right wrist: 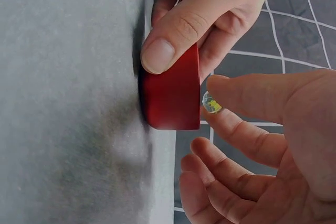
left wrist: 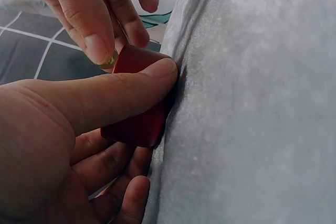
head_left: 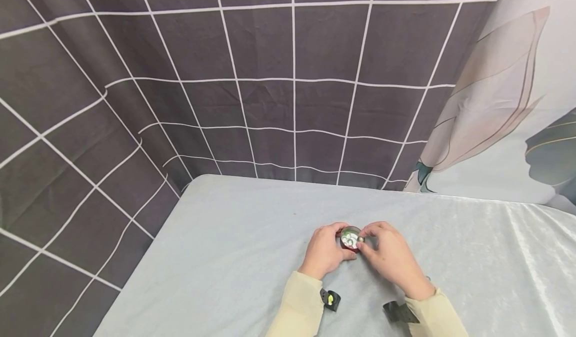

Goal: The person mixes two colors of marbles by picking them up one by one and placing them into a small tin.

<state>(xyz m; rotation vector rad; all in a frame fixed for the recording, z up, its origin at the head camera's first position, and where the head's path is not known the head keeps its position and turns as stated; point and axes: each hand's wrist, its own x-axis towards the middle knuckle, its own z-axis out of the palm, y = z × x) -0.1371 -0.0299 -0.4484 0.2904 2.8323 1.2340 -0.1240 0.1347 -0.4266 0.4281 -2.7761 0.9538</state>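
A small round red container (head_left: 349,239) sits on the pale grey tablecloth (head_left: 234,247), with shiny clear pieces showing inside it in the head view. My left hand (head_left: 325,251) grips the red container (left wrist: 137,109) by its side, thumb (left wrist: 121,90) across the wall. My right hand (head_left: 390,257) hovers at the container's rim and pinches a small clear faceted bead (right wrist: 211,102) between thumb and forefinger, right next to the red container (right wrist: 173,94). The bead also shows as a yellowish glint under the right fingertip (left wrist: 100,45).
A dark curtain with a white grid (head_left: 252,87) hangs behind the table, and a pale leaf-print cloth (head_left: 508,102) hangs at the right. The table's left edge (head_left: 144,257) runs diagonally. Wrist-camera straps (head_left: 330,299) sit on both cream sleeves.
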